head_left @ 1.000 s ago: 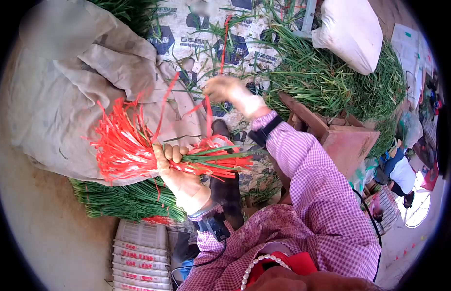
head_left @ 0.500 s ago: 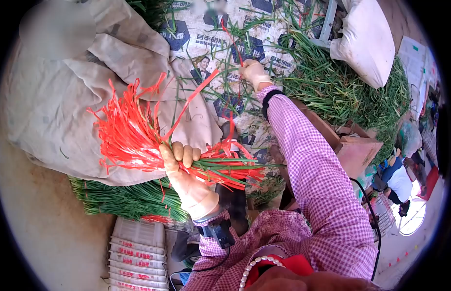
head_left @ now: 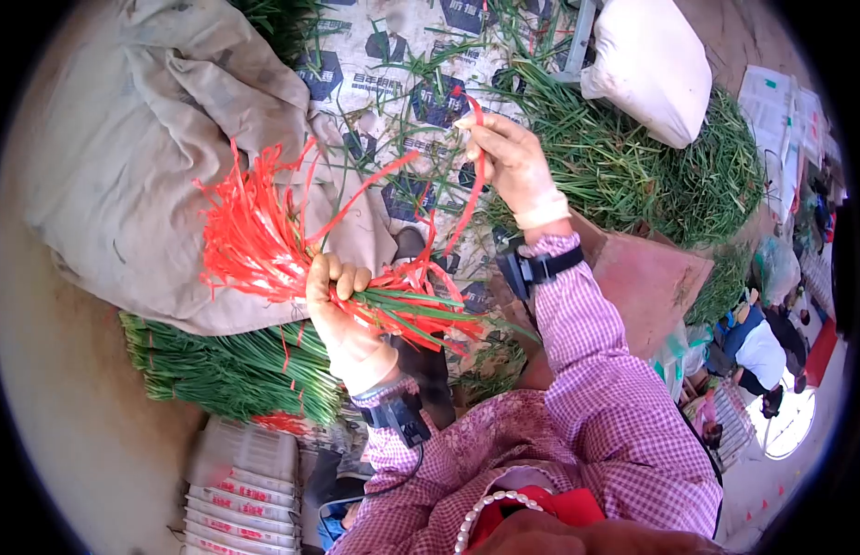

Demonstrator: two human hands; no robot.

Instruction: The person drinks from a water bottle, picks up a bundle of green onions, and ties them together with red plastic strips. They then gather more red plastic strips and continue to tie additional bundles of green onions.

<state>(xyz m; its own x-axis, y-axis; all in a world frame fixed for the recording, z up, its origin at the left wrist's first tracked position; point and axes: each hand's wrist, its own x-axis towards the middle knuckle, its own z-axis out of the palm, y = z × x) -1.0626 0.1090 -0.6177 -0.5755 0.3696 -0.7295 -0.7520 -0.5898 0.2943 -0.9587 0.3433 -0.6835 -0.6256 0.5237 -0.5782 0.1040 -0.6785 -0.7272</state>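
Observation:
My gloved left hand [head_left: 342,301] is closed round a thick bundle of red plastic strips [head_left: 254,231], with a few long green leaves [head_left: 402,305] in the same grip. The strips fan out beyond the thumb side and trail below the hand toward the right. Higher up and to the right, my gloved right hand [head_left: 509,162] pinches a single red strip [head_left: 473,199] between thumb and fingers. It hangs down from the fingertips, its lower end close to the bundle's loose ends.
Tied green stalks [head_left: 231,365] lie below a beige cloth [head_left: 190,176] on the left. White crates [head_left: 245,490] are stacked at bottom left. Loose greens [head_left: 633,176], a white sack [head_left: 652,69] and a cardboard box [head_left: 647,287] are on the right. People [head_left: 763,356] are farther off.
My right hand has come back toward me from farther out, bending at the elbow, with the red strip in its fingers. My left hand keeps its grip on the bundle. The view has shifted slightly.

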